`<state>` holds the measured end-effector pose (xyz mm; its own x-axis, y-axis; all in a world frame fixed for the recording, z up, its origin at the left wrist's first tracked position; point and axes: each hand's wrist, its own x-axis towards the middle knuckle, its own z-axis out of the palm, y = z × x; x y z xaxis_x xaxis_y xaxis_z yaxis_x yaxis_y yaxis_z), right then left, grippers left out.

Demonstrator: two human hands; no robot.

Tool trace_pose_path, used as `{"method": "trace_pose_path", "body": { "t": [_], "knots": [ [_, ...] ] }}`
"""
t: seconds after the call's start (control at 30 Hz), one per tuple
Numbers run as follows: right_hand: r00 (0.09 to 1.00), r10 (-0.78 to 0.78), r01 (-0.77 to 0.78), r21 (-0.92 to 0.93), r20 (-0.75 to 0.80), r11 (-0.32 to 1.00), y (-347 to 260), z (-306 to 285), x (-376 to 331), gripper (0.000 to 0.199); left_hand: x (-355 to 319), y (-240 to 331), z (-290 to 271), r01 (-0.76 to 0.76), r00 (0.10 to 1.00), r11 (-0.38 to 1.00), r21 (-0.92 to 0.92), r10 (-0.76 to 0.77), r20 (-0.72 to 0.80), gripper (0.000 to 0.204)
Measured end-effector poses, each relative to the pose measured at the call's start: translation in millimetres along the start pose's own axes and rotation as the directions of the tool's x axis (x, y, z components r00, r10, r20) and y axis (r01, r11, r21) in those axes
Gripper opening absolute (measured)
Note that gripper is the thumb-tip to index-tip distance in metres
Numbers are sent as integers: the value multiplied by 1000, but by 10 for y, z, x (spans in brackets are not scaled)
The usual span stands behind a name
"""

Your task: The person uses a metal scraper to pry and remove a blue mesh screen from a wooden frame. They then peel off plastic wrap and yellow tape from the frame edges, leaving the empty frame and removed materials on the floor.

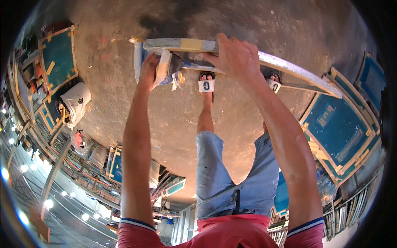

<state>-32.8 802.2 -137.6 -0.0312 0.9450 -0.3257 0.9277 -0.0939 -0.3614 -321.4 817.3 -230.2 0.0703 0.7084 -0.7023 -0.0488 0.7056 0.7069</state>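
Stretched across the far part of the view is a long frame (188, 44), seen nearly edge-on, its rail pale grey with a yellowish strip of tape. Over this rail my right hand (239, 56) is closed, fingers bent round the far side. At the frame's left end my left hand (149, 70) is closed on a pale flat-edged piece (162, 68) with dark grey material beside it; its exact kind does not show. Its fingertips are partly hidden. Below that piece hang loose whitish and yellow tape scraps (177, 80).
A white bucket (78, 99) stands at the left, near a tape-edged screen frame (60, 58) with green mesh. More screen frames (339, 128) lean at the right. My sandalled feet (206, 82) are on the stained concrete floor (173, 120), just on the near side of the held frame.
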Motion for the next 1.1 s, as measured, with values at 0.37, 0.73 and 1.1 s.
{"method": "trace_pose_path", "body": {
  "t": [0.37, 0.73, 1.1],
  "knots": [
    [989, 139, -133, -91, 59, 987, -138, -82, -256, 54, -715, -304, 427, 207, 978, 930, -303, -207, 30, 27],
    [973, 209, -183, -218, 102, 959, -186, -40, -261, 59, -1056, -524, 425, 253, 967, 714, -653, -202, 155, 66],
    [980, 173, -141, -279, 94, 950, -166, -7, -256, 62, -172, -975, 773, 323, 921, 572, -754, -375, 111, 25]
  ]
}}
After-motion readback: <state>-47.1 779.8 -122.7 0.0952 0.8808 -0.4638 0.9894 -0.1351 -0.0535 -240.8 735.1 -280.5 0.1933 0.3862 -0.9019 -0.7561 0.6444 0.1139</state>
